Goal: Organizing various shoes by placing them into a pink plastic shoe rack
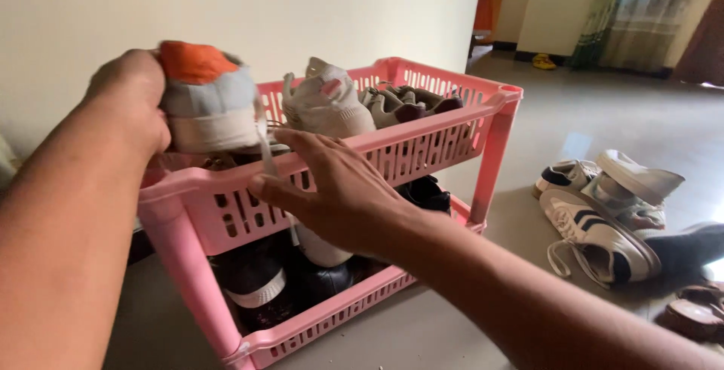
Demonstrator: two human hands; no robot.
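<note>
From the head camera, the left hand (132, 95) is clamped around the heel end of a grey and white shoe with an orange lining (207, 98), holding it over the near corner of the top tier of a pink plastic shoe rack (422, 140). The right hand (339, 185) is spread open, fingers apart, just in front of the rack's top rail; its fingertips sit beside a white lace (265, 151) that hangs from the held shoe over the rail.

A white sneaker (326, 104) stands just beside the held shoe on the top tier, with a dark pair (411, 102) further along. Dark shoes (260, 279) fill the lower tier. On the floor (543, 121), well apart to the right, lies a pile of white sneakers with dark stripes (603, 223).

The loose lace could catch in the rack's slots or get trapped under the shoe. The top tier looks crowded, so the shoe may end up tilted against the white sneaker or perched on the rail and tip off. The rack looks light; a push on the rail might shift it.
</note>
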